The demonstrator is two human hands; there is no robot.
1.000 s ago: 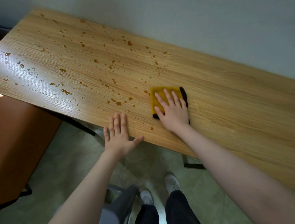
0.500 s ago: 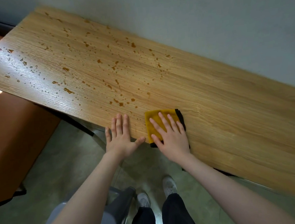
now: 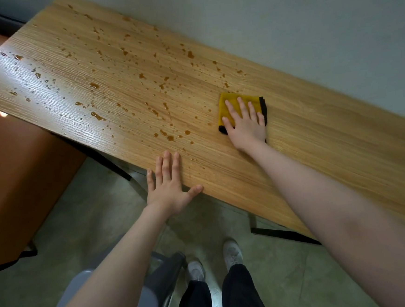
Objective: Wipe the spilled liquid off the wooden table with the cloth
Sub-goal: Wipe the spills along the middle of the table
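A folded yellow cloth (image 3: 231, 102) with a black edge lies flat on the wooden table (image 3: 329, 143), toward its middle. My right hand (image 3: 246, 123) presses down on the cloth with straight, spread fingers. My left hand (image 3: 169, 187) rests flat on the table's near edge, fingers straight and thumb out. Brown drops of spilled liquid (image 3: 168, 136) are scattered over the left half of the table, from just left of the cloth to the far left corner.
A grey wall (image 3: 307, 24) runs along the table's far edge. An orange-brown cabinet (image 3: 17, 180) stands to the left, below table height. A grey chair (image 3: 156, 290) and my feet are on the floor below the near edge.
My right hand has slid the cloth away from the near edge, up and to the right across the table. The left hand has stayed on the edge.
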